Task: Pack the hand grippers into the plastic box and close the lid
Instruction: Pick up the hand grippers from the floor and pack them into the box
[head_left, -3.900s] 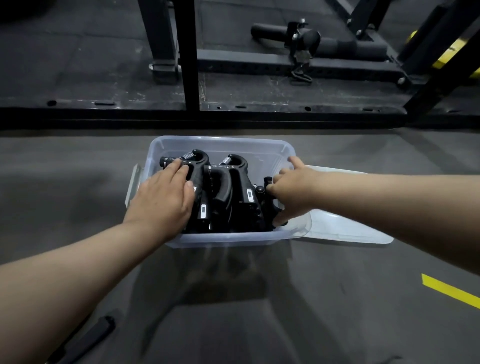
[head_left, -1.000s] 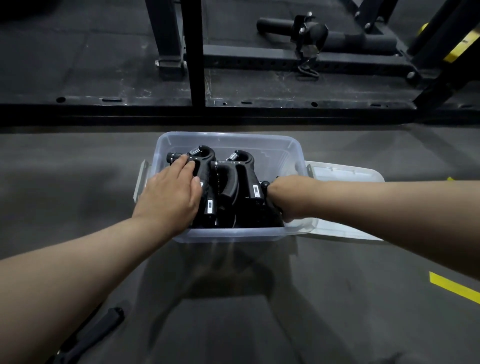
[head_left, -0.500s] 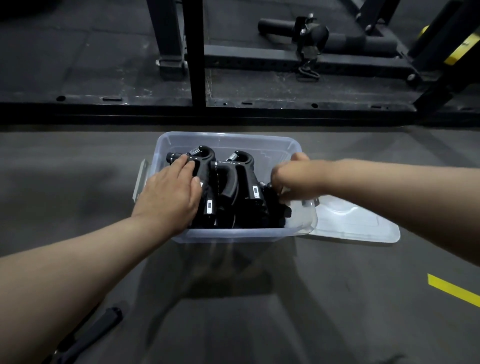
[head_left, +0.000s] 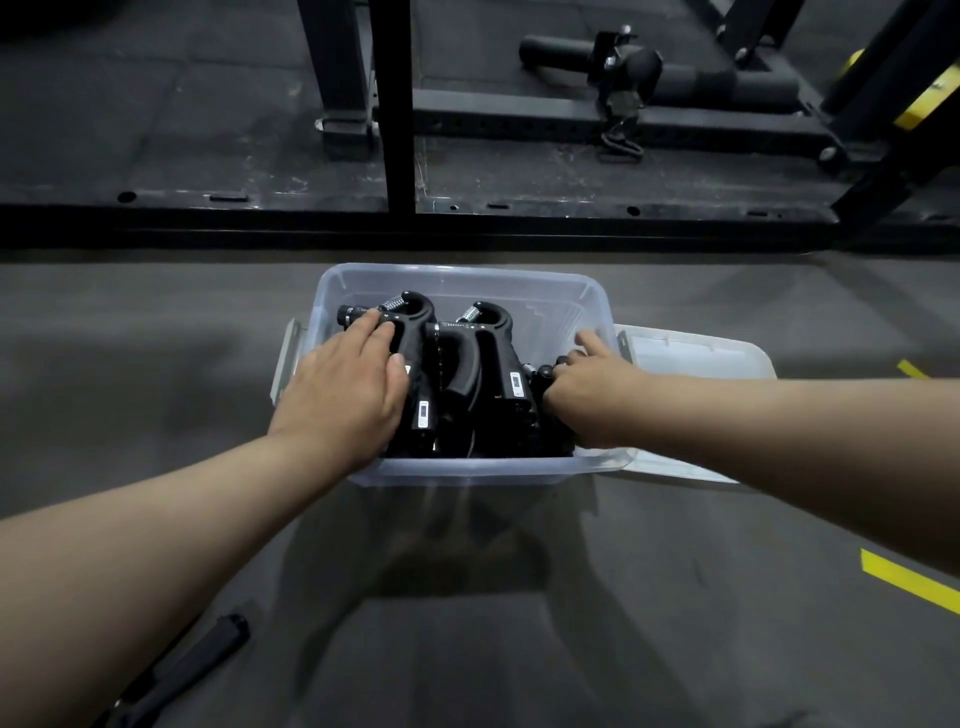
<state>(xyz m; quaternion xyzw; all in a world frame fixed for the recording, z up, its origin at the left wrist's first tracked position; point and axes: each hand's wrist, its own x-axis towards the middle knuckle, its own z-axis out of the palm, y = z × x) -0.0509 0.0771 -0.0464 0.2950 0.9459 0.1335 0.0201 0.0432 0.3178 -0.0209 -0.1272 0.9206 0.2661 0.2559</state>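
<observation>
I am reaching into the plastic box (head_left: 467, 278).
My left hand (head_left: 343, 395) is lying flat on the hand grippers (head_left: 493, 364); whether my right hand (head_left: 587, 389) is gripping, I cannot tell.

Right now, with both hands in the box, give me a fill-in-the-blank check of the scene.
The left hand rests flat on the ____ hand grippers in the plastic box.
The lid lies on the floor to the box's ____.
The painted stripe is coloured ____.
Missing words: black; right; yellow.
</observation>
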